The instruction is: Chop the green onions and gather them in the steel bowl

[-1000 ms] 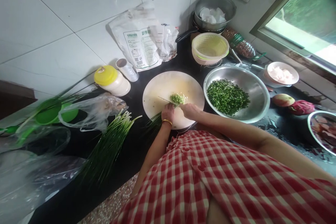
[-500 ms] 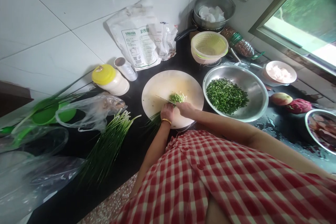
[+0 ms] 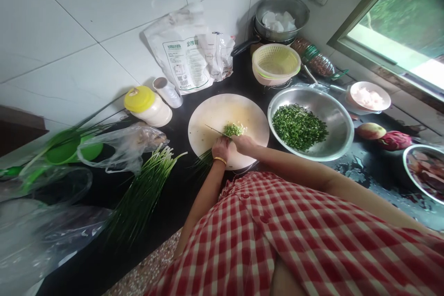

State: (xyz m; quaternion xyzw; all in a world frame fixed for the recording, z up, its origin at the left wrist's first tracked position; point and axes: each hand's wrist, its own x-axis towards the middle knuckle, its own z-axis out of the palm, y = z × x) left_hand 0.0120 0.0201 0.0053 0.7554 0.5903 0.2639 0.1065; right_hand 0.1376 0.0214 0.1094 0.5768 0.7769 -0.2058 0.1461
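My left hand [image 3: 221, 148], with a gold bangle at the wrist, is closed on a bunch of green chives [image 3: 204, 159] lying on the round pale cutting board [image 3: 215, 111]. My right hand [image 3: 243, 144] is closed on a knife [image 3: 217, 131] whose thin blade lies across the chives. Just beyond the blade sits a small pile of chopped chives [image 3: 234, 129]. Right of the board stands a steel bowl [image 3: 336, 115] with a heap of chopped greens [image 3: 298, 126].
Uncut chives [image 3: 142, 194] lie on the dark counter to the left, beside plastic bags [image 3: 121, 148] and a yellow-lidded jar [image 3: 147, 105]. Behind are a printed bag [image 3: 183, 55], a yellow colander [image 3: 276, 62] and a pot [image 3: 280, 16]. Fruit [image 3: 385, 136] and dishes sit at the right.
Both hands have shifted slightly left along the chives, and the knife keeps working at the cut end. The chopped pile is about the same.
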